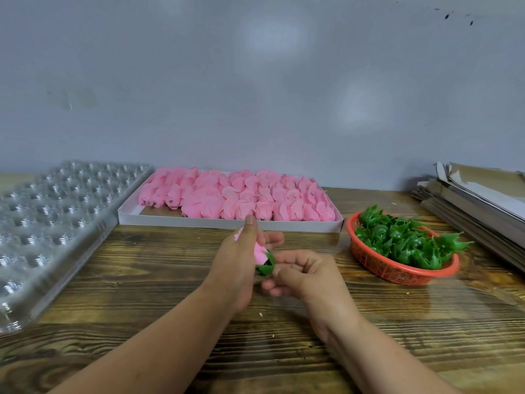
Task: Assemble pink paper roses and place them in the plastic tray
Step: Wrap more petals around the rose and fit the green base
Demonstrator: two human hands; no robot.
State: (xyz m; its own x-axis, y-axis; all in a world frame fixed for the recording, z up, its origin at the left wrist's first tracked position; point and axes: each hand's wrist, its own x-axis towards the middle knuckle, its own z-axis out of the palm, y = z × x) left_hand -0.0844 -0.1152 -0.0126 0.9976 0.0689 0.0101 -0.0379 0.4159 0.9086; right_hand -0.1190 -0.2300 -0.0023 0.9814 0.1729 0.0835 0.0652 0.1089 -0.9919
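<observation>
Head view. The left hand [241,257] grips a pink paper rose head [260,253], fingers and thumb curled round the petals, with the thumb raised along the bloom. The right hand [301,273] pinches a green plastic calyx [266,267] against the base of the bloom. The assembly is held above the wooden table [142,280], in front of the white cardboard box [227,221].

Step in hand, as judged: seating the calyx on the rose base. Keep the left grip light so the petals do not crush. Line the calyx cup up squarely with the base, then press it straight on; a tilted push would probably leave the sepals uneven or tear the paper. Confirm that the calyx sits snug before releasing.

The clear plastic tray [56,217] lies at the left of the table, its moulded cells all appearing empty. The white box holds rows of pink rose heads [241,197], with a bare patch at its front left. An orange mesh basket [397,268] of spare green calyxes [406,240] stands to the right, near the box.

Surface and room: dark, strongly grained wooden planks with a few small white scraps. A plain grey wall [255,81] rises behind. Stacked flat cardboard sheets [477,200] lie at the far right.
</observation>
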